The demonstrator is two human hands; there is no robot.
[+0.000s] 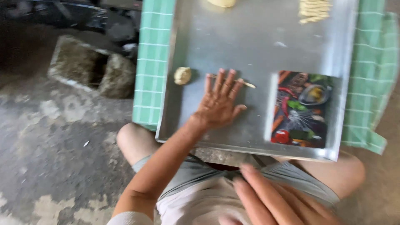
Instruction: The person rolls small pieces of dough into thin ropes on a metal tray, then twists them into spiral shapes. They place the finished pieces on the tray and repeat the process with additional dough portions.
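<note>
Here our left hand (218,102) lies spread flat, rolling a thin dough strip (246,83) on the metal tray (258,50) at frame centre; our right hand (275,200), fingers together, rests bottom right. A dough ball (182,75) sits left, a printed board (302,109) right.

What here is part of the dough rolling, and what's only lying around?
In use:
- left hand, flat on a thin dough strip
- metal tray
- dough ball
- pile of shaped dough pieces
- dough lump at the far edge

Lying about:
- picture board with vegetables on it
- green checked cloth
- stone blocks
- right hand, near the lap
</note>
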